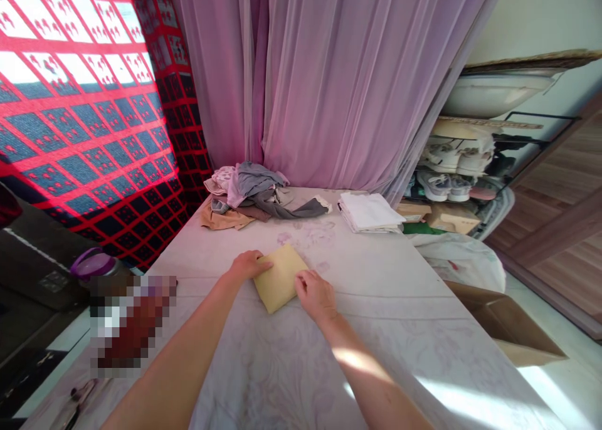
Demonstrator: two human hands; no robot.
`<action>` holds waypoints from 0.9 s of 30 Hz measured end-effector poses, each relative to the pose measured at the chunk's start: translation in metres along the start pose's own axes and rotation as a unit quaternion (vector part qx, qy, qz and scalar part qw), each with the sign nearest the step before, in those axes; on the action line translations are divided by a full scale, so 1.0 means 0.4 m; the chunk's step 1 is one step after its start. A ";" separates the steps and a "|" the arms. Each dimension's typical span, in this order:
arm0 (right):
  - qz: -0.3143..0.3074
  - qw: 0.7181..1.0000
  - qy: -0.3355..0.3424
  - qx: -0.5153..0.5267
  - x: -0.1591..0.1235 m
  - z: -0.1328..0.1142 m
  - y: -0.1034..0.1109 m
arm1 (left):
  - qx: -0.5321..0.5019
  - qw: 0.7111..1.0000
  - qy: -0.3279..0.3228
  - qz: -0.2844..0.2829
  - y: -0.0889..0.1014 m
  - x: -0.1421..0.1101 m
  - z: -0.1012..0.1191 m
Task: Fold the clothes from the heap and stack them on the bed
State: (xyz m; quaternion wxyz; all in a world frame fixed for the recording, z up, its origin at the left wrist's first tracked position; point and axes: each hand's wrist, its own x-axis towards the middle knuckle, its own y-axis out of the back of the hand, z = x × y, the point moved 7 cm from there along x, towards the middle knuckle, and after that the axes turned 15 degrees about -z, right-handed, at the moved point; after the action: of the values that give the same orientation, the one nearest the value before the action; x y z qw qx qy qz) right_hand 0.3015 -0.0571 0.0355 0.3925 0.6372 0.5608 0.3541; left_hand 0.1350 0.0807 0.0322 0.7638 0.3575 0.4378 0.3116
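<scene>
A flat, pale yellow paper piece (pixel 281 281), like an envelope or folded sheet, is tilted at an angle over the white patterned table cover (pixel 277 355). My left hand (pixel 248 266) grips its upper left edge, thumb lying on top and the other fingers mostly hidden. At the opposite edge, my right hand (pixel 316 294) has its fingers curled in a pinch against the paper. Whether something small is also inside that pinch cannot be seen.
Crumpled clothes (pixel 258 188) lie at the back left, a stack of white paper (pixel 369 212) at the back right. On the floor to the right stands a cardboard box (pixel 508 320), near a shoe rack (pixel 451 185). Scissors-like handles (pixel 79 395) lie front left, beside a blurred patch.
</scene>
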 end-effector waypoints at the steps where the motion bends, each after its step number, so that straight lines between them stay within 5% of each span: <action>1: -0.016 1.000 -0.009 0.016 -0.002 -0.004 -0.001 | -0.011 1.000 -0.006 -0.002 0.001 0.001 0.002; 16: -0.138 0.957 -0.085 0.240 0.075 -0.020 -0.016 | -0.140 0.986 -0.064 0.062 -0.013 -0.043 -0.011; 27: -0.158 0.924 -0.091 0.336 0.078 -0.023 -0.033 | -0.102 0.985 -0.081 0.115 0.027 -0.072 0.015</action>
State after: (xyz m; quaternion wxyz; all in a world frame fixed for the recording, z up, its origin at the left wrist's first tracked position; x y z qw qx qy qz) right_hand 0.2914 -0.0245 0.0282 0.2556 0.6640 0.7025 0.0185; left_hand 0.1264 0.0625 0.0561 0.7882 0.3493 0.2965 0.4109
